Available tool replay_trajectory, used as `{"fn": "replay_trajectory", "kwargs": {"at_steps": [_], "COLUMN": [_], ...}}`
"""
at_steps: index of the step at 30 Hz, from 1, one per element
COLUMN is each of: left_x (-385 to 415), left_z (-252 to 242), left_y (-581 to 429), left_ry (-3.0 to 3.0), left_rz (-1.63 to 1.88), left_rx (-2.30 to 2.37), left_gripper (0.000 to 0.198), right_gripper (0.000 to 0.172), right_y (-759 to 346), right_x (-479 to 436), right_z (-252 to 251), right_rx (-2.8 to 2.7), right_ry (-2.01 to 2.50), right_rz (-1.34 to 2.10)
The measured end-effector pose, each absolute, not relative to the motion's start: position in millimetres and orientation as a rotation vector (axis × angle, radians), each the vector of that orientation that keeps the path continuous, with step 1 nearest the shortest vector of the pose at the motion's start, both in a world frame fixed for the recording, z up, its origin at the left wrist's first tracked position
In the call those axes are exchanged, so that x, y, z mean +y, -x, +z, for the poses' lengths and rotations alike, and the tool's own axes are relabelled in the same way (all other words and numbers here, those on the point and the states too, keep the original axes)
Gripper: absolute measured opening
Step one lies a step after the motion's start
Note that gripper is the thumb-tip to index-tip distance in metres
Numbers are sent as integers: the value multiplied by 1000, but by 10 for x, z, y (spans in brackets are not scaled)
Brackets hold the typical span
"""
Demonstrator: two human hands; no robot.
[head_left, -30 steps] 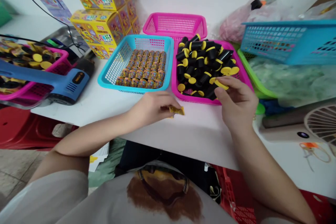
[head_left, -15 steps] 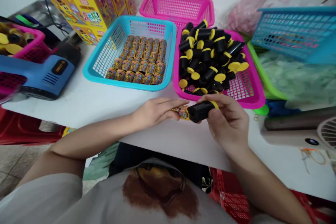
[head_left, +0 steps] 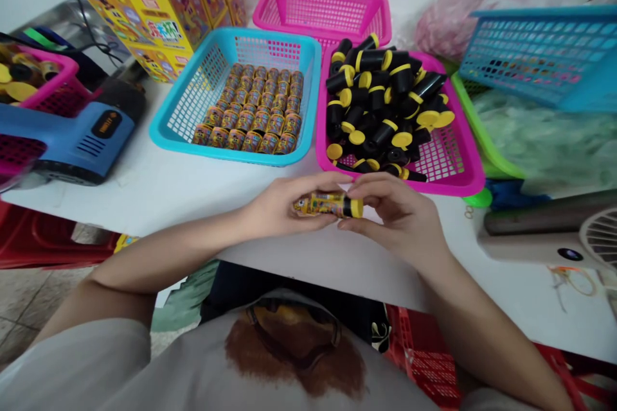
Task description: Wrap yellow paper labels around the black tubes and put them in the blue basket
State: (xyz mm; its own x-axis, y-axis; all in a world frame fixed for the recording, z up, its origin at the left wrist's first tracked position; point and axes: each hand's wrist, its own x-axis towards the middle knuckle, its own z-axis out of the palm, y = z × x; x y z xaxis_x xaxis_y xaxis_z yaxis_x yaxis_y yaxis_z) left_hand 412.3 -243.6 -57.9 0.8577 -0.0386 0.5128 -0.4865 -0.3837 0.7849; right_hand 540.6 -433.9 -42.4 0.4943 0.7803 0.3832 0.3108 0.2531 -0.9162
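Note:
Between my hands lies a small tube [head_left: 325, 204] with a colourful printed wrap and a yellow cap at its right end. My left hand [head_left: 284, 205] is wrapped round the wrapped part. The fingers of my right hand [head_left: 393, 209] close on the capped end. Beyond my left hand, a blue basket [head_left: 202, 149] holds rows of wrapped tubes [head_left: 260, 121]. A pink basket [head_left: 460, 186] beyond my right hand holds a loose heap of black tubes with yellow caps [head_left: 371, 61].
A blue heat gun [head_left: 91, 135] lies at the left beside another pink basket [head_left: 62, 87]. Yellow boxes [head_left: 139, 13] are stacked at the back left. On the right are a blue basket [head_left: 540, 58], bags [head_left: 544, 135] and a fan [head_left: 544, 231].
The black tube, half a second ago beside the printed wrap, now sits inside it. My right hand has moved left and its fingers have shifted to the yellow cap end.

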Motion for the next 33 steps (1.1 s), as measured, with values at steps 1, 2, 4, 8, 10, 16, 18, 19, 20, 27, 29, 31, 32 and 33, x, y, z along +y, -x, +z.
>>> {"fn": "replay_trajectory", "kwargs": {"at_steps": [1,2,4,8,10,16,18,19,20,27,29,31,32,33], "left_x": [-2453,-2469,-2499,-2546,-2557,-2553,-2551,-2548,-2544,-2555,-2598,-2651,-2679,-2705], "left_z": [-593,-606,-625,-626,-615,-518,-476,-461,-452,-521,-555,-588,-604,-618], "left_y": [-4110,-4094,-4055,-3994,-3985,-4039,-4070,-4084,-4097,-4150,-4166,-4181,-4186,-4187], "left_ry": [-1851,-1812,-1857,-2111,-2148,-1680,-1498,-1427,-1362,-1123,-1096,-1087,-1095,-1115], "left_rz": [441,410,448,726,773,399,241,181,133,36,35,3,-15,-31], "left_rx": [-345,-305,-241,-276,-296,-113,-72,-44,-22,-97,-113,-161,-182,-196], "left_gripper": [53,55,51,28,24,46,53,57,61,73,71,64,60,57], "right_gripper": [34,35,39,38,35,35,30,30,32,48,61,60,58,58], "right_y": [-5401,-5392,-5365,-5335,-5349,-5367,-5342,-5330,-5321,-5299,-5258,-5201,-5171,-5144], "right_x": [-4341,-4340,-4334,-4303,-4288,-4326,-4357,-4370,-4379,-4343,-4325,-4312,-4306,-4301], "right_z": [-420,-411,-386,-366,-389,-436,-423,-420,-421,-513,-526,-536,-543,-552], "right_rx": [-1058,-1033,-950,-799,-750,-983,-1116,-1178,-1238,-1522,-1551,-1549,-1554,-1566], "right_ry": [1353,1377,1422,1380,1308,1343,1408,1419,1415,1432,1527,1597,1610,1613], "right_rz": [460,496,557,711,784,516,270,181,123,32,-168,-359,-406,-425]}}
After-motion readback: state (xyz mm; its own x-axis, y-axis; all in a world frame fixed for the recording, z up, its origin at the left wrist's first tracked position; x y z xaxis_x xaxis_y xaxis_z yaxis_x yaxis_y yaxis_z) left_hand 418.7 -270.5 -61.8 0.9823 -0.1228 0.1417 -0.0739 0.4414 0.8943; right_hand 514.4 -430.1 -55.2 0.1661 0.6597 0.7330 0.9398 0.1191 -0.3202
